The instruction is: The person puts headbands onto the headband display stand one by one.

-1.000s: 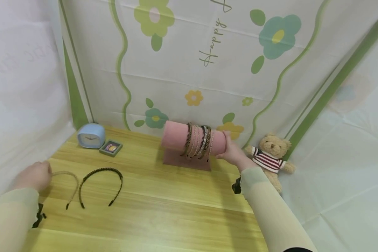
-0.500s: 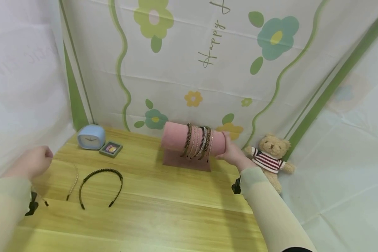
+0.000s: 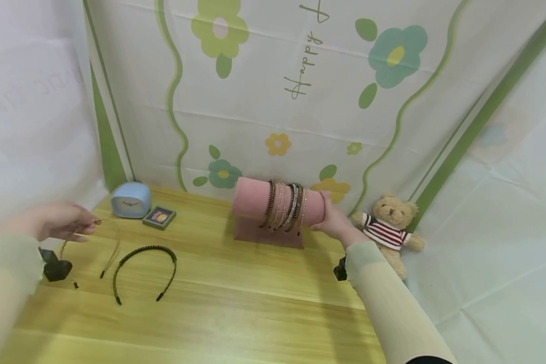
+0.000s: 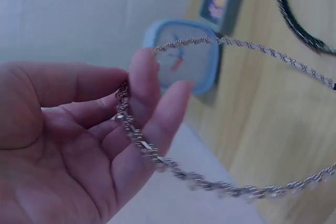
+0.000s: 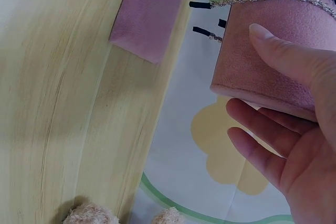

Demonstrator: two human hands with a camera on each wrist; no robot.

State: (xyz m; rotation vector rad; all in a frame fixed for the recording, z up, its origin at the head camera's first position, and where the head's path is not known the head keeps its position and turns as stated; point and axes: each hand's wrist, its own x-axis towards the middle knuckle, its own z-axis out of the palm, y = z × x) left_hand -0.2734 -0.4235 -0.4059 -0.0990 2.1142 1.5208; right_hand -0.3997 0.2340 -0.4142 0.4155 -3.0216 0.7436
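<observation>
At the left of the head view, my left hand (image 3: 63, 221) is raised over the table. In the left wrist view its thumb and fingers pinch a thin beaded headband (image 4: 231, 188) at the top of its curve, and the two arms reach away from the hand. A dark braided headband (image 3: 144, 248) lies flat beside it. My right hand (image 3: 337, 222) holds the right end of a pink padded headband stand (image 3: 251, 198), thumb on the front and fingers behind. Several headbands (image 3: 294, 207) hang round the stand's roll. The right wrist view shows their black tips below the roll.
A blue clock (image 3: 131, 200) stands at the back left with a small framed picture (image 3: 160, 217) beside it. A teddy bear (image 3: 393, 225) in a striped shirt sits at the right. Floral cloth (image 3: 255, 111) hangs behind the wooden table (image 3: 218, 303).
My left hand has lifted the beaded headband off the table and turned, so its fingers now point right. My right hand has stayed on the stand.
</observation>
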